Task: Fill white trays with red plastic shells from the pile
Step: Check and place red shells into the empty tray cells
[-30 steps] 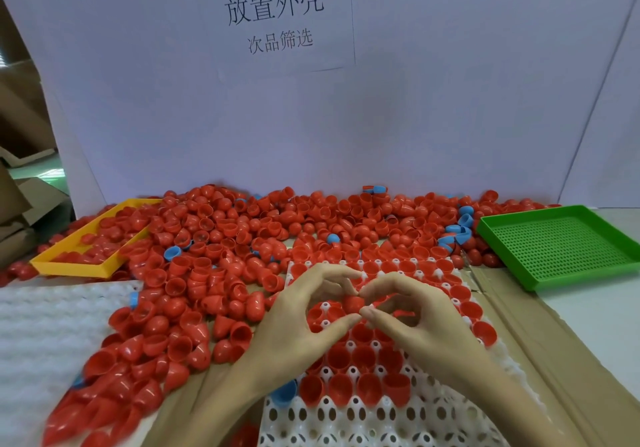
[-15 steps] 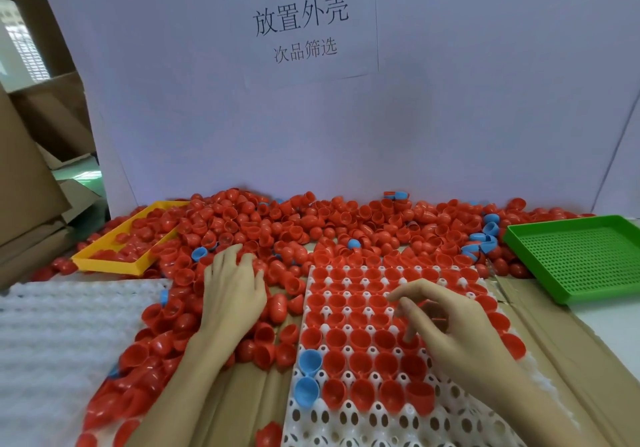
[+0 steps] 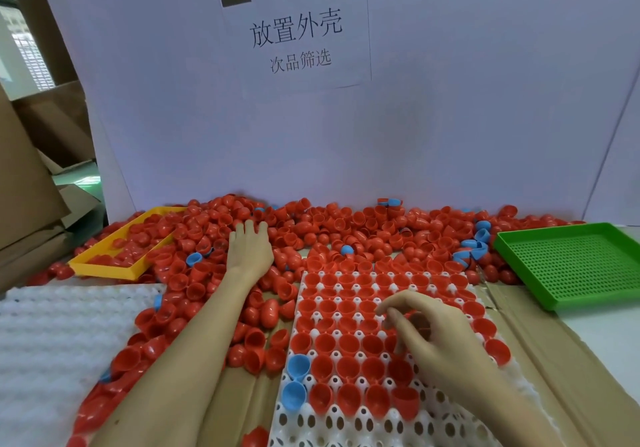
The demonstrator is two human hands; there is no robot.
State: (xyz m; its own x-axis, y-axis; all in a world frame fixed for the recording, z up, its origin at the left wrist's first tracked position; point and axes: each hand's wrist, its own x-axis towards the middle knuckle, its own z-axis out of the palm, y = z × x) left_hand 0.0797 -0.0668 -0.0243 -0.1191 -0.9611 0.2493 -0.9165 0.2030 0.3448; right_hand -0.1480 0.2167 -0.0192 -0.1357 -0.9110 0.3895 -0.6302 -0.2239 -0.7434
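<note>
A big pile of red shells (image 3: 346,224) lies along the white back wall. In front of it, the white tray (image 3: 349,426) has red shells in most of its far rows and two blue shells (image 3: 297,367) at its left edge. Its near rows are bare. My left hand (image 3: 250,250) reaches far into the pile, fingers straight and resting on the shells. My right hand (image 3: 429,332) hovers over the middle of the tray with its fingers curled and the thumb close to the index finger. Whether it pinches a shell is hidden.
A yellow tray (image 3: 104,268) holding red shells sits at the back left, a green perforated tray (image 3: 568,263) at the right. A white foam sheet (image 3: 52,342) covers the near left. Cardboard boxes (image 3: 31,183) stand at the left. Blue shells (image 3: 479,249) are scattered through the pile.
The hands, together over the tray a second ago, have split. My left hand has gone left and then farther back into the pile. My right hand has stayed over the tray.
</note>
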